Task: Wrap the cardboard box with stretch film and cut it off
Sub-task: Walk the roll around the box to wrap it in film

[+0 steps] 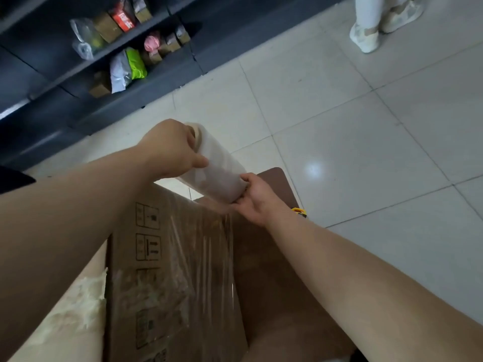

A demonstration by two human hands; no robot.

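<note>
— Dark shelves [65, 61] are running along your left, packets [125, 71] crowding them, and pale glossy tiles [339, 126] are spreading underfoot. Your left hand [170, 150] is curling round the far end of the roll [217, 173], thumb lying along its side.

— And your right hand [256, 199] is gripping the near end, thumb on top, fingers beneath. You're holding that roll just above the box [156, 257], which is standing right in front of you.

— Film [209, 246] is already clinging to the box's side: thin, shiny, wrinkling into streaks over matte brown cardboard. I'd say it's risking bunching into a rope if you're letting the roll tilt.

— Or tearing on the box's sharp corner if you're pulling too hard. That roll is smooth and cylindrical, so it could be slipping from the lighter right-hand grip.

— A small yellow thing [299, 211] is peeking past your right wrist; I can't tell what it is.
</note>
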